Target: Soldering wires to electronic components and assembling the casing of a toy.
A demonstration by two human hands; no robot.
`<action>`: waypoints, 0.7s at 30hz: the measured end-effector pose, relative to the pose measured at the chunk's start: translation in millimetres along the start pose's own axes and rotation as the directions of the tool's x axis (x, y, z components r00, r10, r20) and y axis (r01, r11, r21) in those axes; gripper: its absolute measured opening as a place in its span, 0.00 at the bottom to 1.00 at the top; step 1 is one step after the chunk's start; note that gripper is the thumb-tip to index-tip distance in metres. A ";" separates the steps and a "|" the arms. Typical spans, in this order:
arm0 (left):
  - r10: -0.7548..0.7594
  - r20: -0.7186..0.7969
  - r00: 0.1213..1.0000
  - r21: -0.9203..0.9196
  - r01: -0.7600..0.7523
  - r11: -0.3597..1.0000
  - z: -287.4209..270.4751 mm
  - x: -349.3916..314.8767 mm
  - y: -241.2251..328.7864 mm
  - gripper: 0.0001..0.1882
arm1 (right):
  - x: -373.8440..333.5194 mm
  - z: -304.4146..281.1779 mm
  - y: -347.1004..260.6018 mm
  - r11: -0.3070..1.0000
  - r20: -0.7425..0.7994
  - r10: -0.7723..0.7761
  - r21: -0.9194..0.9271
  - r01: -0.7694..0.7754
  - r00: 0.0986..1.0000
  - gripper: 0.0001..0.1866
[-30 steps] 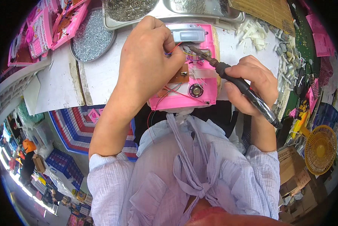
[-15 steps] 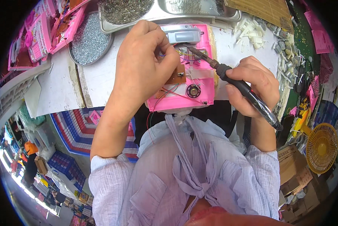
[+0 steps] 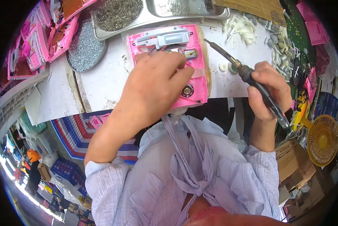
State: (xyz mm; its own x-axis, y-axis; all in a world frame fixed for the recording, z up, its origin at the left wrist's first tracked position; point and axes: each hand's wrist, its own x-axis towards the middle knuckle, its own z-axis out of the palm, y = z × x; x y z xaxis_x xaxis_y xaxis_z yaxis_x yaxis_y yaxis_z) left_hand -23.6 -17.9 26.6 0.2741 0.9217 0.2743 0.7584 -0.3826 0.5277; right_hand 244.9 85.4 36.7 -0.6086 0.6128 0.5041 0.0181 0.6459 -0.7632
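A pink plastic case point(image 3: 201, 81) lies on the table with its inside facing up. In it are a grey plastic part point(image 3: 171, 38) along the far side, a small round speaker point(image 3: 188, 90) and thin wires point(image 3: 148, 49). Above the middle of the case is my left hand point(image 3: 154, 84), its fingers curled down and pressed together; whatever is between the fingertips is hidden beneath the hand. My right hand point(image 3: 271, 90) grips the black handle of a soldering iron point(image 3: 248, 73). The iron's tip points up and left, just off the case's right edge.
Beyond the case stands a metal tray point(image 3: 159, 17) of small metal parts. A round dish of screws point(image 3: 85, 47) sits to its left, beside stacked pink cases point(image 3: 37, 41). White plastic pieces point(image 3: 242, 28) lie at the far right. A yellow fan point(image 3: 322, 140) is at right.
The soldering iron has been drawn away from the case's wires, to the right. My left hand has shifted right and down over the case, now covering the brown circuit board.
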 end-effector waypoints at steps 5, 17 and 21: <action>-0.063 -0.059 0.996 -0.185 0.052 0.981 16.9 -6.4 -8.2 0.09 | -9.6 11.3 -6.3 0.990 -0.130 0.134 0.059 -0.127 0.982 0.19; -0.541 0.025 0.841 -0.612 0.441 0.657 25.1 -5.5 -8.7 0.04 | 21.5 93.7 7.4 0.978 -0.044 0.187 0.098 -0.182 0.981 0.29; -0.549 0.033 0.835 -0.630 0.443 0.638 27.3 -6.4 -10.7 0.04 | 18.6 93.3 11.0 0.989 -0.064 0.150 0.017 -0.149 0.987 0.31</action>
State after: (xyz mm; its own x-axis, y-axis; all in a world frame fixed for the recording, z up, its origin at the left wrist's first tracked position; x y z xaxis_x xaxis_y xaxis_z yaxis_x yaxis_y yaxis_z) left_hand -17.3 -18.0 -2.7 -0.1675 0.9820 -0.0868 0.2326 0.1249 0.9645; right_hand 159.8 61.5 -0.1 -0.5471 0.7304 0.4088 0.0951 0.5395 -0.8366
